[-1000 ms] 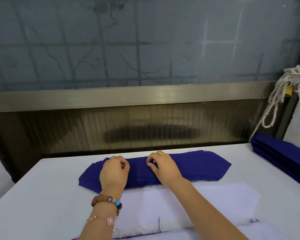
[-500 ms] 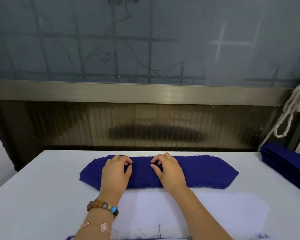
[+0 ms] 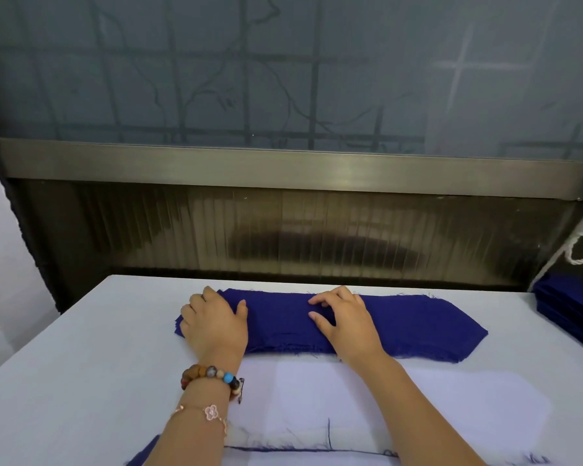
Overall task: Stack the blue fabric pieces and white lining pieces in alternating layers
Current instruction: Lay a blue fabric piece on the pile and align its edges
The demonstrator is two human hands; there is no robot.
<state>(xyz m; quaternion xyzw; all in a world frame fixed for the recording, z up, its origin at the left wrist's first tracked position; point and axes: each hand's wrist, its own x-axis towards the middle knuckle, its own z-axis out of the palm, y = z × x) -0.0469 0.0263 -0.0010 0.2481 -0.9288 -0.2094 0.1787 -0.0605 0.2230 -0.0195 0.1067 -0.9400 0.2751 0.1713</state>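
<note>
Presently, L hand point(image 3: 216, 326) lies palm down over the left end of the blue fabric stack point(image 3: 408, 326). Its thumb is flat on the cloth and its fingers bend over the edge. The tips are hidden, so grip can't be confirmed. R hand point(image 3: 347, 322) rests mid-stack, fingers loosely bent and spread, tips on the top layer, nothing held. The stack sits at the far side of the table point(image 3: 64, 364), w/ a white lining piece point(image 3: 367, 398) just in front. A second blue pile point(image 3: 572, 304) is cut off at the right edge. The blue edge at frame bottom is only partly seen.
</note>
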